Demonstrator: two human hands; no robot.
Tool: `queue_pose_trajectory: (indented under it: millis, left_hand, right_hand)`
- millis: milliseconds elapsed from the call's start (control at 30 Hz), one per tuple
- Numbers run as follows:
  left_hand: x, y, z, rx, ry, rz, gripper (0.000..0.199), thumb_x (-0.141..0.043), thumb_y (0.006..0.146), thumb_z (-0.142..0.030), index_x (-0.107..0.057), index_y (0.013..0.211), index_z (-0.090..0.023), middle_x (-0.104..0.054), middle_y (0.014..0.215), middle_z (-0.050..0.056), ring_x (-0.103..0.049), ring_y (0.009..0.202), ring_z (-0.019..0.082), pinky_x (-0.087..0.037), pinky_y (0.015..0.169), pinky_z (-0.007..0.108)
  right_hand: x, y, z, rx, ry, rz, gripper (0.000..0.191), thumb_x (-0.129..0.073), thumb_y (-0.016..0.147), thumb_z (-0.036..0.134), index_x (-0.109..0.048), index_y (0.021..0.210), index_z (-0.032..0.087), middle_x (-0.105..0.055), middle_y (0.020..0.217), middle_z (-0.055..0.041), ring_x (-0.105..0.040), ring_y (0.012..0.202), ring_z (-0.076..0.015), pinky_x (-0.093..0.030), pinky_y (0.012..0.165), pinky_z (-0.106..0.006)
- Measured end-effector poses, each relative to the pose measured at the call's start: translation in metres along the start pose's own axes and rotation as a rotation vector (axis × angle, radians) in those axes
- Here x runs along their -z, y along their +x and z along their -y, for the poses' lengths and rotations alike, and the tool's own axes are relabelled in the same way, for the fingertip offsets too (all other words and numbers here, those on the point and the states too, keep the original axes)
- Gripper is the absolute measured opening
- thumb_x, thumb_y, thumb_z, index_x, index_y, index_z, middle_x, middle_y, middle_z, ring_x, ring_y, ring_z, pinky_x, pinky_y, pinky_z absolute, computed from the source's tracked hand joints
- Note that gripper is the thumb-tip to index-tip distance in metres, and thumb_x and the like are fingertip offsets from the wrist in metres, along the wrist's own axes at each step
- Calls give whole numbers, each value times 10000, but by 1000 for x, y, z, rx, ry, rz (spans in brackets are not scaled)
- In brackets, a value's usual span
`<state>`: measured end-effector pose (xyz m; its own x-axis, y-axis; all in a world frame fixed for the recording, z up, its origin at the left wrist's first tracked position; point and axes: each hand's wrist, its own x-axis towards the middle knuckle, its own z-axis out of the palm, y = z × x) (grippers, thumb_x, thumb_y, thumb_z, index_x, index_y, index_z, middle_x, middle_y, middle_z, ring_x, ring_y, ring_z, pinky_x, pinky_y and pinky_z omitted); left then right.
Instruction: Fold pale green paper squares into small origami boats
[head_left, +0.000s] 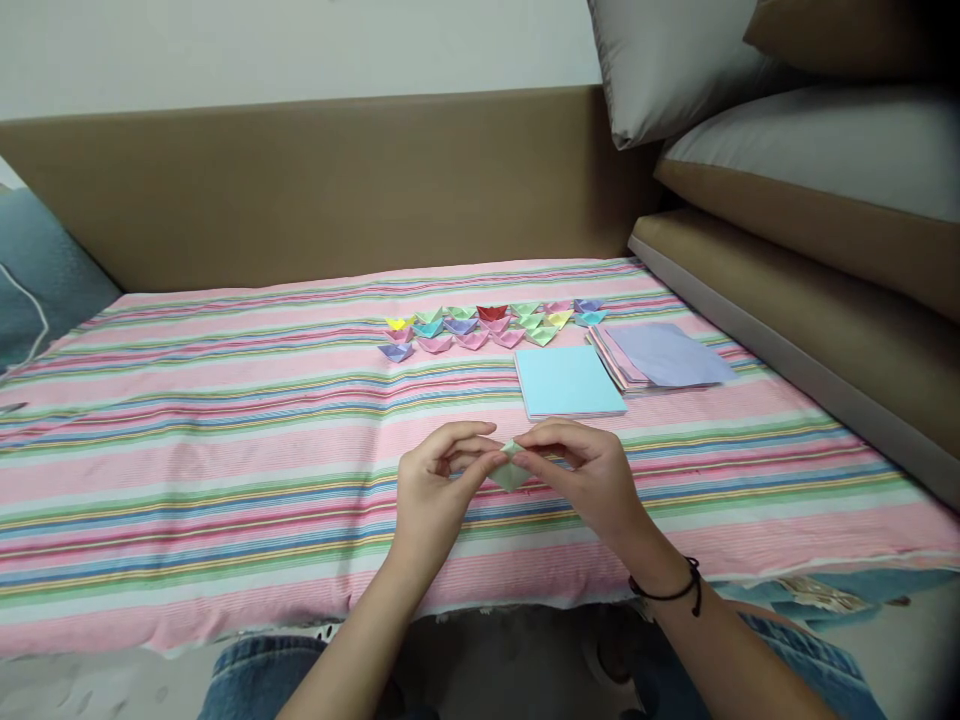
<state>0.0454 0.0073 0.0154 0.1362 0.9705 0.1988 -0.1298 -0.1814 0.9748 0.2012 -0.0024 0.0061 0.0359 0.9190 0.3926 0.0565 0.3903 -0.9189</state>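
Between my two hands is a small folded piece of pale green paper (511, 474), diamond-shaped, held just above the striped cloth. My left hand (442, 468) pinches its left side between thumb and fingers. On the opposite side, my right hand (581, 462) grips it with thumb and forefinger. The fingertips of both hands nearly meet at the paper's upper corner and cover part of it. Just beyond my right hand lies a stack of light blue square paper (570, 382).
Several folded paper boats (472, 341) in many colours stand in rows farther back. Right of the blue stack is a pile of mixed paper sheets (667, 355), purple on top. The striped cloth (225, 440) covers the surface. Stacked cushions (810, 260) border the right side.
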Motion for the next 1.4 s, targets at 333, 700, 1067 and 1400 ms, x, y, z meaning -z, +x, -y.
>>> queue_pose_trajectory:
  millis: [333, 700, 1067, 1400]
  left_hand:
    - [0, 0, -3, 23, 58, 57, 191, -710, 682, -166, -626, 854, -168, -677, 680, -9, -654, 650, 115, -548, 596, 188]
    - [-2, 3, 0, 215, 0, 57, 303, -736, 641, -188, -556, 884, -159, -679, 620, 3, -641, 588, 128, -500, 574, 206]
    - [-4, 4, 0, 182, 37, 128, 130, -655, 729, -258, -623, 740, -133, -597, 678, 15, -558, 633, 110, -466, 579, 215]
    - [-3, 2, -1, -2, 204, 113, 113, -616, 762, -248, -633, 707, -150, -574, 706, 28, -545, 645, 126, -452, 580, 230]
  right_hand:
    - [1, 1, -1, -46, 98, 69, 31, -688, 723, 182, -711, 714, 199, -644, 695, -33, -592, 675, -156, -483, 577, -263]
    - [-2, -1, -6, -152, 229, -104, 65, -654, 745, 200, -678, 684, 201, -606, 702, -3, -557, 600, -125, -454, 501, -232]
    - [-1, 1, -5, -195, 178, 2, 76, -669, 733, 233, -681, 679, 181, -609, 713, -19, -560, 649, -136, -454, 545, -238]
    - [-6, 0, -2, -230, 221, 13, 118, -678, 716, 276, -661, 664, 172, -591, 660, -17, -550, 607, -139, -451, 522, -249]
